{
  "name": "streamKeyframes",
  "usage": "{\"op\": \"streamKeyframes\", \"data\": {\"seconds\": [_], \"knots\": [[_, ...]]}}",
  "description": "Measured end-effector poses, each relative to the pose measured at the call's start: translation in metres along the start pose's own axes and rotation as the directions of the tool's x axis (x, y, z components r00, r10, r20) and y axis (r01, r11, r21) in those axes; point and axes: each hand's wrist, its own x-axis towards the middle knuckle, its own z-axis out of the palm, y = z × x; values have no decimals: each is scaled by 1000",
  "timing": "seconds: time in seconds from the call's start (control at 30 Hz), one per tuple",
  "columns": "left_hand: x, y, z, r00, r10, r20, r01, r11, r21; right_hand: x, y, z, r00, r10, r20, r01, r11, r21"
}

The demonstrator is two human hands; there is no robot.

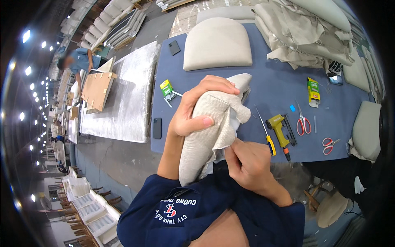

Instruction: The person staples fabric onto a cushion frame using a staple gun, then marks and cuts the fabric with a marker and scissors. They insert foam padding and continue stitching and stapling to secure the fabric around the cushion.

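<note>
A beige fabric-covered cushion (pixel 201 117) is tilted up on edge against my chest, its loose cover bunched on the right side with white material showing inside. My left hand (pixel 187 109) is wrapped over its upper left side, thumb pressed on the fabric. My right hand (pixel 251 164) is closed in a pinch on the cover's loose edge, lower right. On the blue table (pixel 257 88), a yellow-handled screwdriver (pixel 270 144) and a yellow-green pneumatic staple gun (pixel 279 128) lie right of my hands. A finished upholstered pad (pixel 218 47) rests beyond the cushion.
Red-handled scissors (pixel 303 124), smaller snips (pixel 328 145) and a yellow-green box (pixel 313 92) lie on the right. Leftward are an opened green box (pixel 166 87) with staple strips and two phones (pixel 174 47). Covers (pixel 296 33) are piled far right. A person (pixel 84 61) works at far left.
</note>
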Motion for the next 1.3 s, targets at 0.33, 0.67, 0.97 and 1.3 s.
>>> {"op": "streamKeyframes", "data": {"seconds": [0.33, 0.67, 0.97, 1.3], "knots": [[0, 0, -7, 997, 63, 53, -65, 997, 38, 10, 8, -7, 988, -118, 94, 117, 993, 24], [-7, -7, -17, 988, 142, 61, -141, 990, -21, 0, 9, -19, 980, -87, 176, 82, 996, 35], [-15, -2, -16, 991, 78, -105, -86, 994, -71, -21, 20, -22, 991, 2, 137, -23, 988, 152], [-6, -3, -12, 996, 79, -44, -81, 995, -55, -12, 32, -12, 991, -53, 120, 27, 977, 209]]}}
